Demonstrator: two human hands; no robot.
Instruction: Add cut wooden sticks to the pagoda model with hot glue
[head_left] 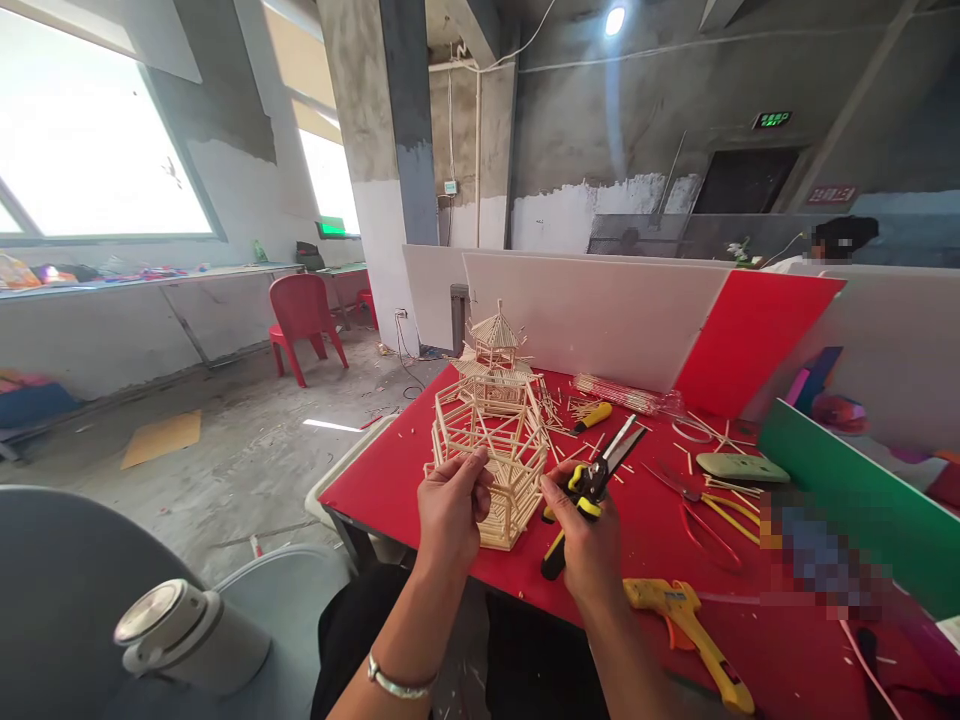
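Note:
A pagoda-like model of thin wooden sticks point(491, 420) stands on the red tabletop, with a small pointed roof on its rear part and an open lattice in front. My left hand point(454, 510) is at the near side of the lattice, thumb and fingers pinched together. Whatever it pinches is too small to tell apart from the sticks behind it. In my right hand point(591, 545) is a pair of black-and-yellow scissors point(598, 478), blades pointing up and to the right, away from the model. The right thumb and index finger reach toward the lattice's right side; contact there is unclear.
Right of the model lie a yellow-handled knife point(594, 417), bundled sticks point(626, 393), red-and-yellow pliers point(697, 500), a green oval object point(742, 466) and a yellow glue gun point(690, 625). White panels point(592, 310) and a green board point(862, 510) border the table point(420, 470).

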